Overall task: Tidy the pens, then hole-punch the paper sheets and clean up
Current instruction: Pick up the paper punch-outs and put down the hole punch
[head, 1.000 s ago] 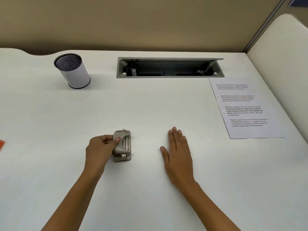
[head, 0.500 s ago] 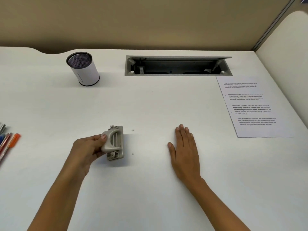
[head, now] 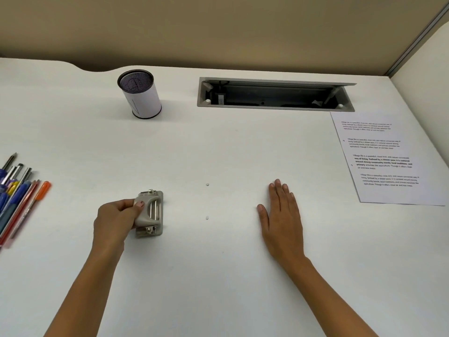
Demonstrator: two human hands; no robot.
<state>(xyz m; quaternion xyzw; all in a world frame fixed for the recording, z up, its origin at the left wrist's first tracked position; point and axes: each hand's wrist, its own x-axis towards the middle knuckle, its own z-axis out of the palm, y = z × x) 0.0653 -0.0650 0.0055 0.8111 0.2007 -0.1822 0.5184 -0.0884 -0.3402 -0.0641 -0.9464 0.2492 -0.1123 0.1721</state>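
surface: white matte desk, smooth, far edge wavy at the left; beige partition wall behind, white side panel at right
cutout: grey rectangular cable tray recessed in the desk, far centre, flap open, dark inside
hole punch: grey, small, boxy, rounded lever on top, two shiny metal pins showing; sits on the desk left of centre, long axis running away from the person, lever side toward the left hand
left hand: fingers curled round the punch's left side, thumb on the lever
right hand: flat on the desk, palm down, fingers together pointing away, holding nothing; well right of the punch
paper dots: two tiny white round chads on the desk between punch and right hand, one farther, one nearer
paper sheet: white, printed text blocks, flat at far right, slightly rotated; sheet count cannot be told
pens: loose bundle at the left edge, blue, red, orange, silver, tips angled away and right
pen cup: white cylinder, dark mesh interior, upright, far left of the tray
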